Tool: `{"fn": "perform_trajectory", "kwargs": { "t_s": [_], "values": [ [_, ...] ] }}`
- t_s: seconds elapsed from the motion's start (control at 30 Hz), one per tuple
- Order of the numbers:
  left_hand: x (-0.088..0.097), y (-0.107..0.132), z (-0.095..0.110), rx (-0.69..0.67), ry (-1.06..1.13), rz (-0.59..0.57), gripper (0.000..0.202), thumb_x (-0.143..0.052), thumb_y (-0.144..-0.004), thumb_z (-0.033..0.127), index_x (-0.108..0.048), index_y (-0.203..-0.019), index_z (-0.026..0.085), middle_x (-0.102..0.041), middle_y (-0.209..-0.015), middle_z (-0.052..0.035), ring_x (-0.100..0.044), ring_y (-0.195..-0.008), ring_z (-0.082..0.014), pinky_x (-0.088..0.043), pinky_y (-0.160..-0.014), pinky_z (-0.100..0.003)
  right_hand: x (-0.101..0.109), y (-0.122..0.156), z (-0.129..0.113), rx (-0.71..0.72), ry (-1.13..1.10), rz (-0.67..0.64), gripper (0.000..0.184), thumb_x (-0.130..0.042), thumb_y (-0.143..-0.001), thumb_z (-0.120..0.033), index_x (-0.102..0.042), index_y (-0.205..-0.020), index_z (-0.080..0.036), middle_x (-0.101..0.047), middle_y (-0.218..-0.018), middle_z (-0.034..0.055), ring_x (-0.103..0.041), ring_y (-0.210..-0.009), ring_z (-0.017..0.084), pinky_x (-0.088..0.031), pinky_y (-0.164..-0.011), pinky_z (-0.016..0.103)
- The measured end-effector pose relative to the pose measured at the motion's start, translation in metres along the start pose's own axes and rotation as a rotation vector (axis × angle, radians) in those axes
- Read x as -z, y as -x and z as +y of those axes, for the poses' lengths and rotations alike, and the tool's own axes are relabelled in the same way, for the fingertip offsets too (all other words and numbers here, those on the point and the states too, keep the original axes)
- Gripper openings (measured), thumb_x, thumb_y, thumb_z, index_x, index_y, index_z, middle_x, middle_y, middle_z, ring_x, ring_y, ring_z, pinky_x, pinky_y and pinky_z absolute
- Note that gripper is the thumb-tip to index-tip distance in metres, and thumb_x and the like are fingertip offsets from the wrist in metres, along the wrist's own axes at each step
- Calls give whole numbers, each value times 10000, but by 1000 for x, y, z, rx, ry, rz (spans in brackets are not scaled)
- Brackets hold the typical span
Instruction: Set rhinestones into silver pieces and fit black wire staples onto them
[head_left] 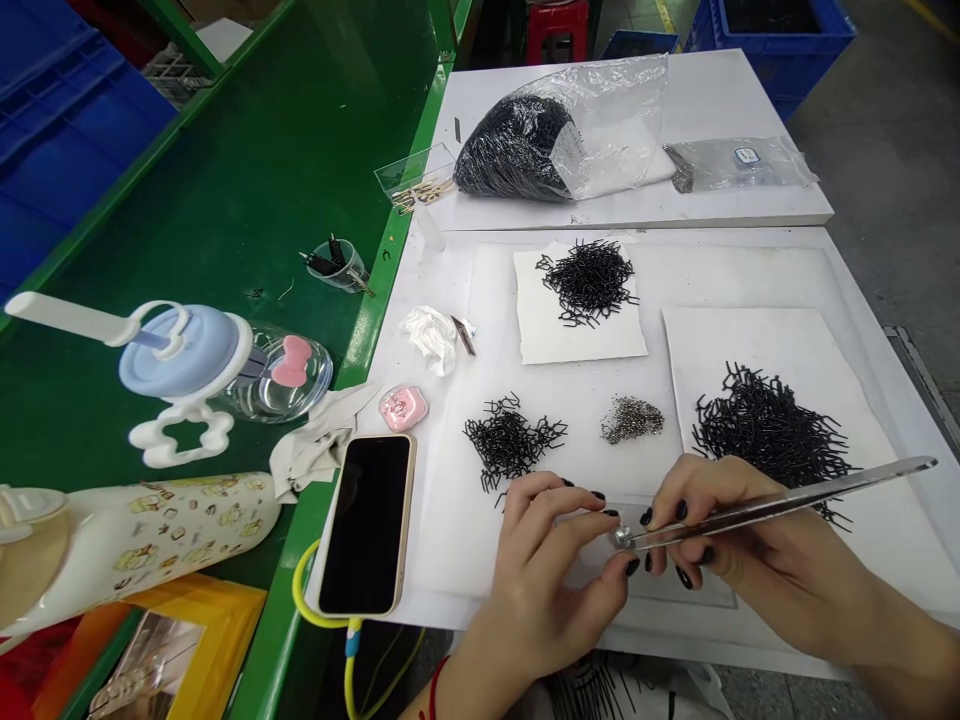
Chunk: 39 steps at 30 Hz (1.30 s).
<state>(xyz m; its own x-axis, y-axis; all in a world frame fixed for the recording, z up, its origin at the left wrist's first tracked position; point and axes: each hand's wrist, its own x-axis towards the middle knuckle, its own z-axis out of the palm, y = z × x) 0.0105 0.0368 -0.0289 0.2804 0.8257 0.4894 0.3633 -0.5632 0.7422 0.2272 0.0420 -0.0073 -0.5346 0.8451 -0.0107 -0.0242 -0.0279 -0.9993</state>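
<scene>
Okay, from the head view, the right hand point(784, 570) is pinching long steel tweezers point(780, 515) between thumb and fingers, with the tips pressed together on a small silver bead point(622, 538). The left hand point(544, 580) comes in right beside it, its fingers point(555, 510) curled and bunched close around the bead; whether they're actually gripping it, I can't tell. Both hands hover over a white mat point(465, 520), and the bead sits just above its near edge.

Around them, a loose heap of black wire pieces point(510, 440) lies left of the hands, with grey granules point(631, 420) just to its right. A bigger black heap point(772, 440) spreads on a paper sheet point(750, 350) at right, its edge running under the tweezers. Farther off, another black heap point(589, 282) sits on a paper square point(577, 340).

Out left, there's a phone point(367, 525) lying on the bench edge, next to a pink charm point(403, 407) and crumpled tissue point(431, 338). At the far end, a plastic bag point(517, 150) bulges with black pieces.
</scene>
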Motion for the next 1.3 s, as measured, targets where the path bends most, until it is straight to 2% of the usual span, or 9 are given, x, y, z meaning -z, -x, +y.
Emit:
{"fn": "perform_trajectory", "kwargs": {
  "t_s": [0.47, 0.7, 0.97, 1.3],
  "values": [
    [2, 1, -1, 7, -21, -4, 169, -633, -870, 121, -645, -1036, 152, -669, -984, -81, -579, -927, -208, -479, -872, -401, 1, 3, 3, 9, 32, -17, 221, -434, -1018, -102, -496, -1109, -294, -522, -1050, 12, -614, -799, 95, -548, -698, 218],
    [1, -1, 0, 6, -34, 0, 166, -630, -869, 125, -643, -1030, 162, -675, -959, -82, -586, -899, -214, -489, -852, -410, 1, 4, 5, 34, 63, -4, 171, -456, -1007, -116, -530, -1063, -260, -536, -1029, 38, -590, -755, 123, -525, -659, 266],
    [0, 1, 0, 0, -22, 3, 173, -639, -860, 110, -645, -1030, 147, -667, -967, -84, -570, -916, -213, -476, -867, -398, 1, 3, 2, 39, 84, -18, 241, -453, -997, -85, -495, -1110, -293, -531, -1058, 16, -588, -780, 109, -513, -673, 247],
    [0, 0, -1, 4, -21, 1, 181, -639, -858, 103, -645, -1034, 145, -658, -981, -81, -557, -921, -206, -470, -871, -396, 1, 0, -2, 66, 113, -25, 199, -481, -994, -90, -499, -1053, -279, -540, -1012, 16, -578, -781, 116, -485, -673, 258]
  ]
}}
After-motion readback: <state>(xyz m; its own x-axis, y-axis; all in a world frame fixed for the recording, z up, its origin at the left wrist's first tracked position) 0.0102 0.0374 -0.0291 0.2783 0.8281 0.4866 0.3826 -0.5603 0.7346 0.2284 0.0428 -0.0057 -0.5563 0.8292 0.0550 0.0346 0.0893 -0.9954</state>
